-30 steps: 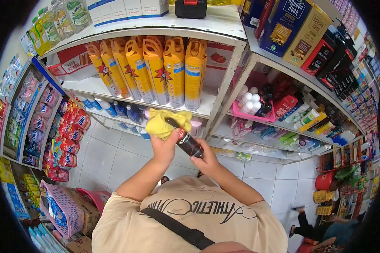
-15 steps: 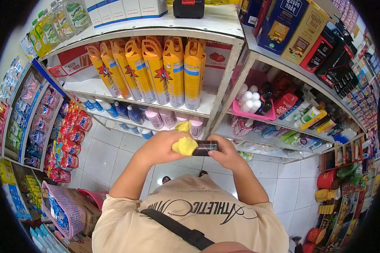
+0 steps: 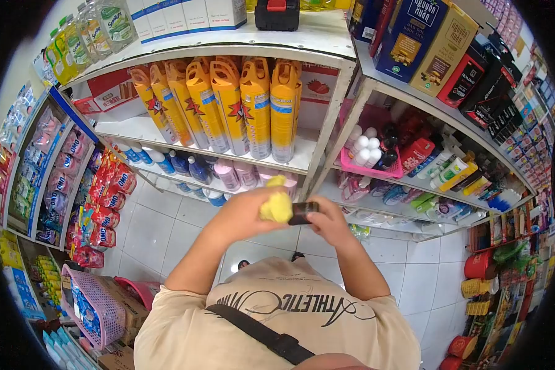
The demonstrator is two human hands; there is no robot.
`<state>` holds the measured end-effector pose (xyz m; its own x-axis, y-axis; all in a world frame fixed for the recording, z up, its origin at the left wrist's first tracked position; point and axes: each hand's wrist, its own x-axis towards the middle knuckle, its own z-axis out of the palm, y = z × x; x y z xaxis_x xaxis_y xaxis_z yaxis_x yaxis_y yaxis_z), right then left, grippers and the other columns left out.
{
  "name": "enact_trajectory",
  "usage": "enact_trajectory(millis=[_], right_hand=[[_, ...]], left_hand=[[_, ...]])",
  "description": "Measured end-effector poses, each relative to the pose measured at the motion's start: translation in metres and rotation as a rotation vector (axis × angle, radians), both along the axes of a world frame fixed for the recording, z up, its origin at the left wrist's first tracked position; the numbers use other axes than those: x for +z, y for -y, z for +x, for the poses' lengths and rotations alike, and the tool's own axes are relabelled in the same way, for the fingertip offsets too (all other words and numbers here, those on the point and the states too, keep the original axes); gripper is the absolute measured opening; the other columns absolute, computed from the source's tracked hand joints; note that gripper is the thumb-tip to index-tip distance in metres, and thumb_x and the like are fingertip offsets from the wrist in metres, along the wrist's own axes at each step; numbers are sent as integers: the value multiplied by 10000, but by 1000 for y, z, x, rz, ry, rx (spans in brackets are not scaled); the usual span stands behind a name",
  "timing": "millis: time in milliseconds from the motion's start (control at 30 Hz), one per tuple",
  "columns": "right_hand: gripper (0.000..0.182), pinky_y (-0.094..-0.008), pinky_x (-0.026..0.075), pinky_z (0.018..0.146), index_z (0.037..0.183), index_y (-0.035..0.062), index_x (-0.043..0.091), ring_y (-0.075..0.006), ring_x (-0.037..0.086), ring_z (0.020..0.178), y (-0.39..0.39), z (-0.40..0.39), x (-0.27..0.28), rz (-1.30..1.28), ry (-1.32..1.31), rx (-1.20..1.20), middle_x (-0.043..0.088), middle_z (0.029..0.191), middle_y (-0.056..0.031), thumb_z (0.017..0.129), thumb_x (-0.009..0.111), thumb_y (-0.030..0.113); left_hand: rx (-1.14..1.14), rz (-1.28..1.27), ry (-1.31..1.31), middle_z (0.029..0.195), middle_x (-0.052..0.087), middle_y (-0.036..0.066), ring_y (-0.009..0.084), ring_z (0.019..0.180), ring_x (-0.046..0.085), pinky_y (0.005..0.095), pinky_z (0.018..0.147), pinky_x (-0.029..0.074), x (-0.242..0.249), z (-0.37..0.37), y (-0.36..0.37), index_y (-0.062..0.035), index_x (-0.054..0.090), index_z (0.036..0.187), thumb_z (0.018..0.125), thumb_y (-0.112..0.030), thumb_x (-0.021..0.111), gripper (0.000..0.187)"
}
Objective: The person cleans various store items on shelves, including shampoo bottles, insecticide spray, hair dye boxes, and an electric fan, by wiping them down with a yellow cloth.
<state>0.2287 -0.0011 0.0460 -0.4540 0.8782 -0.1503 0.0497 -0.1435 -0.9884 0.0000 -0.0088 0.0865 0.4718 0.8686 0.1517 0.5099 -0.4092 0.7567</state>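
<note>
My left hand (image 3: 251, 213) is closed around a yellow cloth (image 3: 279, 208), which is bunched over the left end of a dark cylindrical bottle (image 3: 301, 213). The bottle lies roughly sideways in front of my chest. My right hand (image 3: 330, 223) grips its right end, the thumb along the near side. Cloth and fingers hide much of the bottle, and motion blurs its label. Both hands are held above the tiled floor, in front of the shelf unit.
Ahead stands a white shelf (image 3: 216, 148) with several yellow spray cans (image 3: 256, 111). To the right, a pink basket (image 3: 370, 168) holds white-topped bottles on another shelf. Red detergent packs (image 3: 108, 209) stand at left, near a pink laundry basket (image 3: 83, 308). Shelves of goods line the right side.
The cloth and my left hand have shifted slightly right along the bottle, so less of it shows. My right hand still grips its right end, tilted a little differently.
</note>
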Motion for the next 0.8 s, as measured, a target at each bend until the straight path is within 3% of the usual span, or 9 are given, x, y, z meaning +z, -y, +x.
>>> enact_trajectory(millis=[133,233,300,367,500,600,633,700,800], right_hand=[[288,-283,420,530,970,3,485,-143,520,590,2,3,0,39,-217,-160,516,680,-27,748,592,151],[394,-265,441,590,1053,7,419,-155,533,653,5,-16,-17,611,37,-91,527,781,-60,718,609,93],[459,-298,448,609,1064,17,421,-165,535,660,19,-32,-15,516,258,-41,533,777,-57,696,660,153],[562,-317,451,650,1117,26,389,-177,539,692,26,-40,-24,424,304,23,533,830,-57,680,698,200],[613,-298,446,585,1132,26,392,-192,527,600,29,-41,-40,67,-333,335,518,805,-60,666,715,257],[526,-271,425,577,1086,34,460,-187,543,689,26,-33,-40,-317,-823,601,532,880,-87,658,728,181],[550,-272,397,487,1092,36,459,-214,539,632,23,-34,-36,-332,-888,636,539,856,-95,642,732,195],[535,-271,381,458,1081,39,462,-200,533,633,30,-36,-19,-235,-852,510,542,829,-93,649,727,210],[506,-271,410,507,1061,54,475,-179,531,627,24,-34,-24,-117,-634,415,547,815,-58,656,725,224]], left_hand=[[104,-249,573,1038,535,48,140,974,516,299,836,426,-18,-4,-5,-18,394,1224,757,-112,671,551],[262,-229,956,1075,512,66,147,969,517,287,842,429,-38,14,-5,-15,372,1199,795,-87,620,480],[421,-268,1199,1049,515,68,145,957,523,277,821,438,-42,24,-6,-31,368,1176,761,-19,628,489],[346,-154,1132,1043,510,70,145,954,524,276,819,437,-40,35,3,-44,367,1174,730,5,644,525],[117,-238,1172,1072,471,69,156,1010,487,317,867,408,-36,43,14,-66,362,1187,647,-19,715,647],[-207,-372,1218,1132,454,58,159,1054,453,327,901,378,-48,39,7,-70,349,1235,608,-99,763,752],[-332,-334,1164,1139,456,57,159,1053,455,324,902,378,-50,37,0,-71,349,1242,607,-112,766,761],[-484,-354,1062,1135,470,58,159,1043,463,328,899,383,-47,33,-1,-70,367,1237,605,-112,766,749],[-212,-410,1097,1115,502,89,202,1044,493,352,895,397,-47,37,5,-44,392,1186,557,-185,815,771]])
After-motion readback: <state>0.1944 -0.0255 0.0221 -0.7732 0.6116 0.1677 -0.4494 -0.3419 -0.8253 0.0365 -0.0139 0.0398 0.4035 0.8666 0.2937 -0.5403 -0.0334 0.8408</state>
